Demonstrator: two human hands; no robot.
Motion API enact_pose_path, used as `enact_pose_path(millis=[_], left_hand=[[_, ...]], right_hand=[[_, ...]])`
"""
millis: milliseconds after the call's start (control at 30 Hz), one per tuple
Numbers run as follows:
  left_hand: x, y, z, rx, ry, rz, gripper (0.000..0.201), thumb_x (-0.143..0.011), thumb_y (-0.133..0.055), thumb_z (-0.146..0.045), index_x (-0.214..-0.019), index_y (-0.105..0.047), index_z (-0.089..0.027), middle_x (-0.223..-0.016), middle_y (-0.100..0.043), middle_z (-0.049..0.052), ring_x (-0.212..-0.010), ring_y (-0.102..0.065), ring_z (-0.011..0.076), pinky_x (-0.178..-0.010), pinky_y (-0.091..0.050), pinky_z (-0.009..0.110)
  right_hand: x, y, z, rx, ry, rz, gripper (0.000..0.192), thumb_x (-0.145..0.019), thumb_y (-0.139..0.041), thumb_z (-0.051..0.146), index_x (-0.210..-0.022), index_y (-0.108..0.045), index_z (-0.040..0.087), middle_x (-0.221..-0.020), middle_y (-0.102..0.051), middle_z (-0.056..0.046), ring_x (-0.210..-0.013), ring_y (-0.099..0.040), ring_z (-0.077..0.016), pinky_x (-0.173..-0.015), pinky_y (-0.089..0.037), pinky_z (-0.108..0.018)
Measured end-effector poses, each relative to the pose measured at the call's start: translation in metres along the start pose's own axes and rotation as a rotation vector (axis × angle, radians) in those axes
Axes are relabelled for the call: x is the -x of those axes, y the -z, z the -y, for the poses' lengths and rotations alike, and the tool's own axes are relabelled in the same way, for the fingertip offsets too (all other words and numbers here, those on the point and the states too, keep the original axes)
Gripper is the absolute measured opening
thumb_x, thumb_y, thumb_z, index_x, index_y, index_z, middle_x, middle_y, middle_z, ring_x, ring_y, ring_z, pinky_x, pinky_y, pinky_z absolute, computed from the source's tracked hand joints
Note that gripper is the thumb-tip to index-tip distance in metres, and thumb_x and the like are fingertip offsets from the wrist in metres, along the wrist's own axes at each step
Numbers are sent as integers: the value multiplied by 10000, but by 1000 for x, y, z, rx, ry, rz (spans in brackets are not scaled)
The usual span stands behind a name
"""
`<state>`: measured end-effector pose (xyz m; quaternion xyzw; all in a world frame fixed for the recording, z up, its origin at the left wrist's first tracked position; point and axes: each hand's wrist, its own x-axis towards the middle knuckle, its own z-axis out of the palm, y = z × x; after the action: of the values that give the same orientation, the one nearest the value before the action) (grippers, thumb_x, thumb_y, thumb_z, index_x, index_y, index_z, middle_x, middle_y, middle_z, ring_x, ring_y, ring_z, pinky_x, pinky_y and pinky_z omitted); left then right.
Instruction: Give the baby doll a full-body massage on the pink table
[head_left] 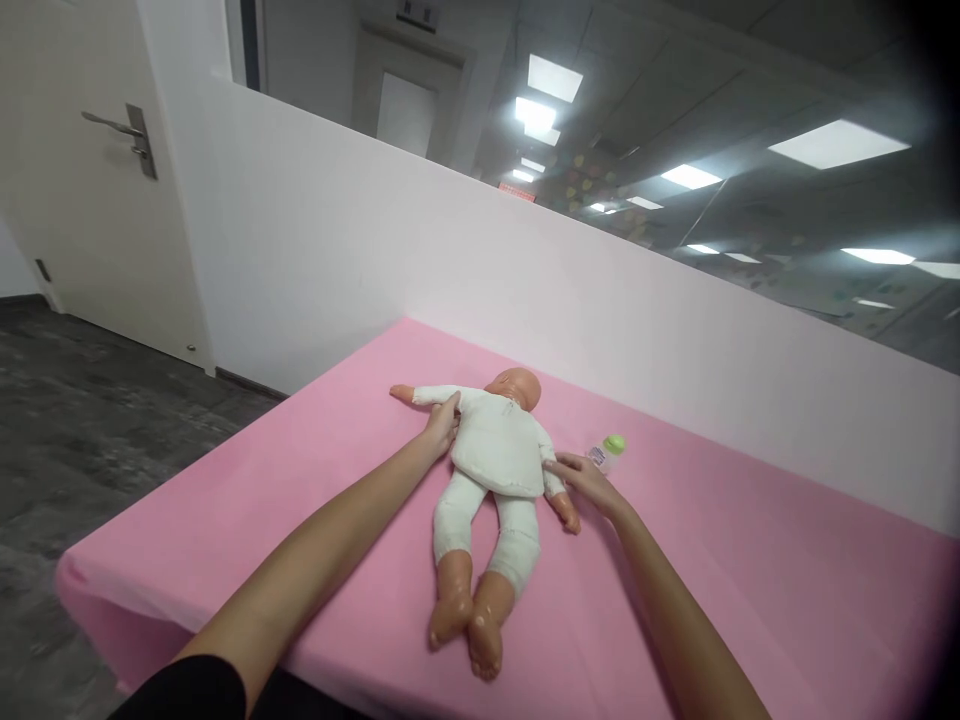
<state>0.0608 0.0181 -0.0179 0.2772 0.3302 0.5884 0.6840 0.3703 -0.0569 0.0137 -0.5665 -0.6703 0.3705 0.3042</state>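
Observation:
A baby doll (499,445) with a white cloth body and bare plastic head, hands and feet lies stretched out on a pink-covered table. Its face does not show, and its feet point towards me. My left hand (444,425) is closed around the doll's side below the armpit, thumb up and other fingers partly hidden. On the other side, my right hand (589,480) holds the doll's sleeved arm near the elbow between thumb and fingers. Just behind that hand stands or lies a small clear bottle with a green cap (614,444), partly covered by my fingers.
The pink cloth (360,440) covers the table and hangs over its left front corner. A low white wall (465,260) runs along the table's back edge. To the left are a closed door (97,200) and dark grey floor (45,420).

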Motion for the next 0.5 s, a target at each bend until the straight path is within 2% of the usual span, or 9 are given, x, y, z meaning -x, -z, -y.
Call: enact_pose_path(millis=[67, 133, 200, 300, 400, 500], left_hand=[[0, 0, -6, 33, 37, -51, 663, -939, -661, -525, -1441, -489, -126, -1236, -717, 192, -1190, -687, 296, -952, -590, 319], [1, 1, -12, 63, 50, -97, 527, -1005, -581, -444, -1411, -506, -116, -1232, -716, 183, -1167, -697, 271, -955, -589, 312], [3, 3, -19, 73, 41, -120, 456, -1034, -530, -414, -1386, -520, -125, -1235, -710, 188, -1151, -707, 267, -947, -600, 332], [8, 5, -30, 62, 30, -115, 422, -1044, -504, -421, -1363, -535, -146, -1218, -709, 197, -1131, -718, 280, -933, -615, 372], [15, 7, -38, 37, 33, -101, 378, -1061, -458, -390, -1329, -561, -144, -1178, -714, 198, -1100, -725, 270, -943, -610, 379], [29, 10, -40, -9, 49, -79, 315, -1043, -488, -313, -1241, -617, -104, -1097, -721, 199, -1039, -728, 255, -977, -583, 362]], right_hand=[[14, -1, 4, 90, -24, 11, 365, -824, -712, 549, -875, -721, 188, -857, -701, -18, -811, -620, -200, -730, -460, -302], [19, -4, 6, 156, -56, -41, 303, -825, -691, 490, -887, -683, 193, -855, -687, -15, -798, -619, -201, -703, -454, -293], [16, -5, 5, 244, -64, -131, 246, -833, -649, 420, -952, -649, 206, -887, -691, -24, -813, -622, -212, -696, -453, -295], [7, -7, 0, 508, 40, -331, 223, -848, -576, 340, -1027, -620, 216, -961, -695, -57, -908, -612, -252, -768, -454, -334], [1, -15, -8, 717, 123, -552, 316, -853, -510, 246, -1137, -644, 215, -1145, -676, -109, -1160, -552, -314, -950, -430, -426], [4, -30, -18, 731, 106, -623, 502, -842, -505, 203, -1334, -607, 219, -1347, -607, -144, -1300, -490, -343, -1069, -388, -507]])
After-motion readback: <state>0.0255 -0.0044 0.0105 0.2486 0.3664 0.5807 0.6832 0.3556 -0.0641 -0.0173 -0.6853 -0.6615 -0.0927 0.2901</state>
